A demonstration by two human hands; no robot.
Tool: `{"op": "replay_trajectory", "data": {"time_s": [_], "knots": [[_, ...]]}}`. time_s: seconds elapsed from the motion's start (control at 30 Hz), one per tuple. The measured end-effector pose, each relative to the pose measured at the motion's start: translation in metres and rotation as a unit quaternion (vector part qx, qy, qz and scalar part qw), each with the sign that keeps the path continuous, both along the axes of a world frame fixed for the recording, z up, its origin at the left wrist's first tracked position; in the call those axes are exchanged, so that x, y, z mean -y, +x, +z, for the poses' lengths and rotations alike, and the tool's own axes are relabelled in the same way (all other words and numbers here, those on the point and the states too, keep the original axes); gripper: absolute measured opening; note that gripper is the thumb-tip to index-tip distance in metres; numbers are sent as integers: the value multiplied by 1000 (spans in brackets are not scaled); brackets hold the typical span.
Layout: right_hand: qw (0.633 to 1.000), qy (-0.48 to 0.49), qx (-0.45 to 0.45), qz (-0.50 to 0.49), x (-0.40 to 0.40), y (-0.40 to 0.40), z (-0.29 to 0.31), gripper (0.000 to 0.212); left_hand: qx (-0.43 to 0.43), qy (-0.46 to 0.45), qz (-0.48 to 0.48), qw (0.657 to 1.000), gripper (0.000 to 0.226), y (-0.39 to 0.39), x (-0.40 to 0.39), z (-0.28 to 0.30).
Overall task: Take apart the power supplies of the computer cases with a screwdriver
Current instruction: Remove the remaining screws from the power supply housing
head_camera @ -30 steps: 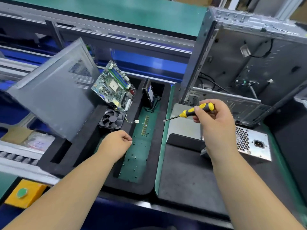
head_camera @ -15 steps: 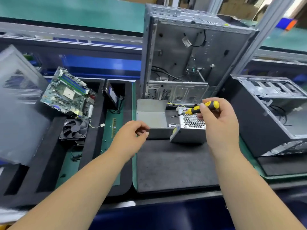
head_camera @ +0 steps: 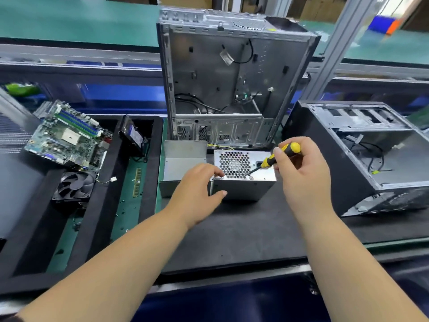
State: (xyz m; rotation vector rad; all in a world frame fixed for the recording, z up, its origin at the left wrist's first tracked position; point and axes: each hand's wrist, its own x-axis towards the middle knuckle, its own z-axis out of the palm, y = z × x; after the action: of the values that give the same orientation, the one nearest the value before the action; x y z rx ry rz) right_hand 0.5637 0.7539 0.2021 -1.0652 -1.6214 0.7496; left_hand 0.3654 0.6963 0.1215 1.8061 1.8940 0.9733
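- The power supply (head_camera: 243,176) is sitting on the black mat of the table (head_camera: 232,240), just in front of the upright computer case (head_camera: 234,80).
- The left hand (head_camera: 197,191) is bracing the near left corner of the unit, fingers curled over the top edge and thumb on the front face.
- The right hand (head_camera: 301,170) is gripping the screwdriver (head_camera: 276,158), tip resting at a screw beside the fan grille.
- The unit is judged rigid, fairly heavy and sharp-edged; hold it by the solid side walls.
- A loose metal cover (head_camera: 183,163) is lying just left; a second case (head_camera: 362,156) is lying to the right.
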Motion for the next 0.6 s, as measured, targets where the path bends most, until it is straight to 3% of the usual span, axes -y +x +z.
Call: {"op": "replay_trajectory", "data": {"time_s": [0.23, 0.6], "knots": [[998, 14, 42, 34, -14, 18, 0, 7, -127, 56, -7, 990, 40, 32, -27, 9], [995, 29, 85, 51, -30, 33, -2, 8, -72, 20, -36, 997, 29, 51, -68, 6]]}}
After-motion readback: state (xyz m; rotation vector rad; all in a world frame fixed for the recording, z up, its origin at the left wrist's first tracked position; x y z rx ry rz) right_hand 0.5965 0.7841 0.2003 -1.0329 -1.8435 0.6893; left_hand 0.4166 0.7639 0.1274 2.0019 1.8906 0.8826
